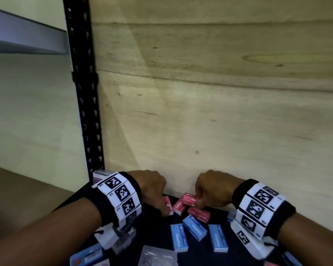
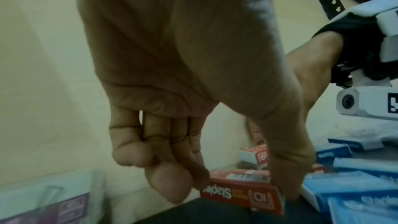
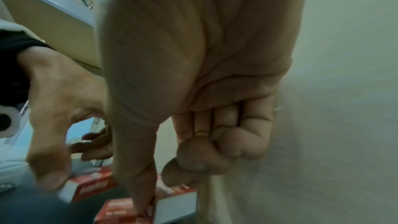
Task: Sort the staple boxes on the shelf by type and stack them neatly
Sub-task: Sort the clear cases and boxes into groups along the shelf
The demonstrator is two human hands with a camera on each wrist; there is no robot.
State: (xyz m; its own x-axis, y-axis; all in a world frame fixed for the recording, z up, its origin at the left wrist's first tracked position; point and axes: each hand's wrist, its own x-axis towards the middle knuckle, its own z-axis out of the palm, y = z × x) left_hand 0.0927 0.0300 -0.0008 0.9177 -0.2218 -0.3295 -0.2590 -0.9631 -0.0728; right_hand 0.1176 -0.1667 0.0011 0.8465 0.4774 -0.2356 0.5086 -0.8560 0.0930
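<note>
Red boxes (image 1: 188,205) of staples sit in a small bunch at the far side of the shelf (image 1: 158,233), right up by the pale wooden back wall (image 1: 210,112). Your two hands are down among them. Your left hand (image 1: 154,191) pinches one red box (image 2: 241,193) between thumb and fingers, on the left of the bunch. Your right hand (image 1: 211,189) has its thumb and first finger on another red box (image 3: 172,195), with the other fingers curled in. It looks like a pinch.

You seem to be pulling the red ones together, so that they can make one tidy pile. That may be why both hands work in the same small spot.

Blue boxes (image 1: 194,229) lie nearer to you, flat on the dark shelf top. They point different ways and are not stacked yet. My guess is that they will be the next pile.

All the boxes are little cardboard bricks with flat sides and sharp corners. They should stack well if the edges line up. They are light, so a bump could knock a pile crooked.

A clear plastic packet (image 1: 158,256) lies at the near edge. A black metal post (image 1: 85,93) with holes stands on the left.
</note>
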